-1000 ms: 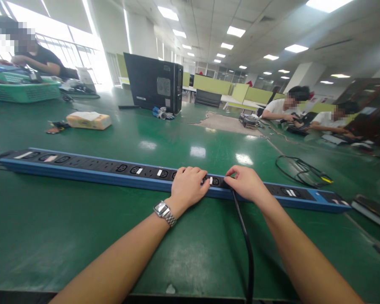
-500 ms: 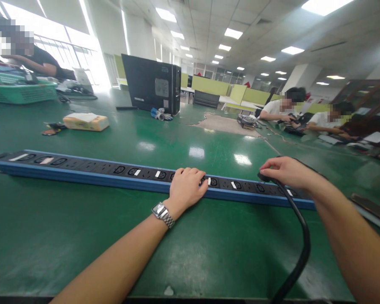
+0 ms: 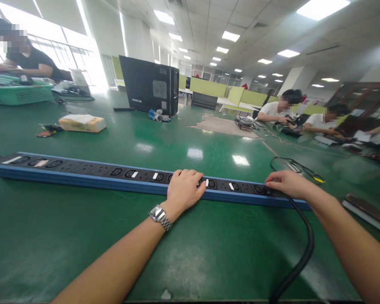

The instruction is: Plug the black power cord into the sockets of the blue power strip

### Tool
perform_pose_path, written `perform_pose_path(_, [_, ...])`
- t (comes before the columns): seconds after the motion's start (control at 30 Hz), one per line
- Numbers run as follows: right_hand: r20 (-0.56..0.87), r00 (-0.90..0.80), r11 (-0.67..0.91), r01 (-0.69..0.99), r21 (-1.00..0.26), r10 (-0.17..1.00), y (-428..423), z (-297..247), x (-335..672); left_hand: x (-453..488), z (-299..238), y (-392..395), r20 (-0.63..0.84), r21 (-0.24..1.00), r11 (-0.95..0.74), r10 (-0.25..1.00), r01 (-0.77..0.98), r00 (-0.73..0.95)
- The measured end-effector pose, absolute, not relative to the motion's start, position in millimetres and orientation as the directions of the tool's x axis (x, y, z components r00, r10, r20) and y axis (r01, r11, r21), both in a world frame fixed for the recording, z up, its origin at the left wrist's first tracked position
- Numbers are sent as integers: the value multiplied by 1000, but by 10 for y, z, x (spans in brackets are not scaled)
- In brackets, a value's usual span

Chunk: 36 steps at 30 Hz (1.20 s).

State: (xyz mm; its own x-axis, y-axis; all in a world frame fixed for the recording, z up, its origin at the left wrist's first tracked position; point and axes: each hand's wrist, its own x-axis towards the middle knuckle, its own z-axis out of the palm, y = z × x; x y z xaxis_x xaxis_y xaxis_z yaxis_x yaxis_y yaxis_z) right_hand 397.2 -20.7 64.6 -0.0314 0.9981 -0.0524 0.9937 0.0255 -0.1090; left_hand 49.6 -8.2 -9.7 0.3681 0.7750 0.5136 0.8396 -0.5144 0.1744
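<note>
A long blue and black power strip lies across the green table, its sockets facing up and several bearing white labels. My left hand, with a metal watch on the wrist, is wrapped over the middle of the strip and grips it. Near the strip's right end, my right hand pinches the black plug of a thick black cable. The plug is down at the sockets; my fingers partly hide it, and I cannot tell how deep it sits. From there the cable curves toward the table's front edge.
Beyond the strip stand a tissue pack, a black computer case and gloves. A green basket is at far left. A thin cable and a dark flat object lie right. Several people sit around the table.
My right hand has moved down and slightly right, bringing the plug from above the strip to its sockets. My left hand stays on the strip. The view has shifted slightly.
</note>
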Motion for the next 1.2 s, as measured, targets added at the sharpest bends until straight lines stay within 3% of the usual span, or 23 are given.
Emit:
perform_pose_path(0.13, [-51,-57,53,996,-70,997,-269,577,3932,493,-95,-87,515,166,-518,771,839,374])
perform_pose_path(0.37, [73,-82,93,981,-171,994,-418,415,4007,490,-85,-94,517,155,-514,770,843,374])
perform_pose_path(0.53, [63,-59,69,981,-181,996,-419,424,3939,494,-75,-94,517,157,-516,769,842,375])
perform_pose_path(0.63, [70,-53,66,978,-196,996,-438,488,3928,495,-77,-96,516,163,-510,773,845,368])
perform_pose_path(0.8, [209,82,-34,974,-223,975,-501,861,4039,492,-81,-93,517,169,-514,772,841,368])
perform_pose_path(0.93, [125,104,-87,988,-131,987,-520,1136,4246,489,-78,-91,511,170,-516,774,839,373])
perform_pose_path(1.07, [18,99,-98,995,-32,995,-519,1033,4612,488,-81,-90,513,170,-523,771,835,378])
perform_pose_path(1.2, [-24,81,-83,993,-90,996,-564,766,5003,490,-81,-90,517,170,-518,771,838,372])
